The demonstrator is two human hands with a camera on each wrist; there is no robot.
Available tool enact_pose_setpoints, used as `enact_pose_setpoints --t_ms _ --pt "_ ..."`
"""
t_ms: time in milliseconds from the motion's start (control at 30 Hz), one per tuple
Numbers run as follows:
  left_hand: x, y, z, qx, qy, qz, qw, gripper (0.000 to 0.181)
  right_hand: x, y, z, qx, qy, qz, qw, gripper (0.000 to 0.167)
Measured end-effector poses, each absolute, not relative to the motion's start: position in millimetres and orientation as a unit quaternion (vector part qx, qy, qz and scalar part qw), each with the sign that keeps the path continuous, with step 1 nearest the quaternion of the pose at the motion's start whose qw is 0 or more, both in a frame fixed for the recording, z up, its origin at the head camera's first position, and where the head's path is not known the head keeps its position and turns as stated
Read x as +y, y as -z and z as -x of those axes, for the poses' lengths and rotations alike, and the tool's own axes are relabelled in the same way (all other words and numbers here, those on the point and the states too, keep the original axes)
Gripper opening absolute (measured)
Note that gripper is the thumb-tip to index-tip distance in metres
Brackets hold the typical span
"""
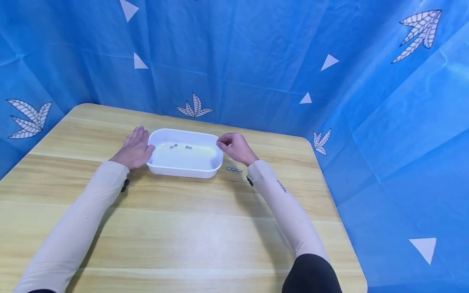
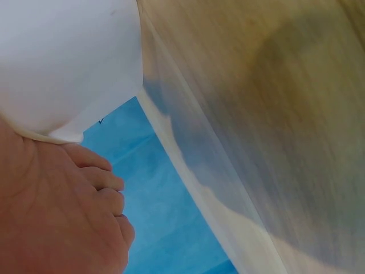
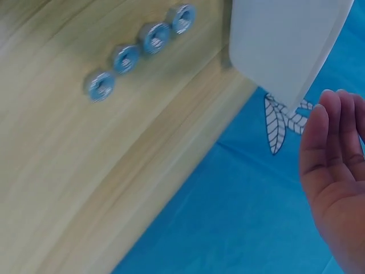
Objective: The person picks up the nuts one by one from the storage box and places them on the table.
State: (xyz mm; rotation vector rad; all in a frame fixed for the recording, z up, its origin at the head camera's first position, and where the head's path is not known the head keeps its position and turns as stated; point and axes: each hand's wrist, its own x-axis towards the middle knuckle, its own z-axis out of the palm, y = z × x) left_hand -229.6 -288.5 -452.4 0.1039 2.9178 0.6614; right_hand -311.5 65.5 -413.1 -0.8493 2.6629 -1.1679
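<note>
A blue curtain (image 1: pixel 234 61) with leaf and triangle prints hangs beyond the far and right edges of the wooden table (image 1: pixel 190 228). Across the table's near edge reach the pale left sleeve (image 1: pixel 80 219) and right sleeve (image 1: pixel 282 207). The white basin (image 1: pixel 183 171) sits near the far edge, roughly midway between the two far corners and slightly nearer the left one.

The left hand (image 1: pixel 134 148) is at the basin's left end, fingers straight and together, the thumb side touching the wall; its grip is wide and holds nothing. The right hand (image 1: pixel 236 147) is by the basin's right rim, its grip narrow, thumb and forefinger close together; whether anything is between them I cannot tell.

Smallest are the metal nuts: four in a row (image 3: pixel 154 37) on the table, just beside the basin's right end, and four small nuts (image 1: pixel 187 147) on the basin floor in two pairs.
</note>
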Motion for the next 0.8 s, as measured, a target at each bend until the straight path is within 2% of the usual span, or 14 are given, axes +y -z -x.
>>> enact_pose_setpoints --t_ms 800 --pt "-289.1 456.1 228.6 0.972 -0.226 -0.034 0.060 0.076 4.4 404.3 312.4 0.883 0.268 0.370 0.108 0.020"
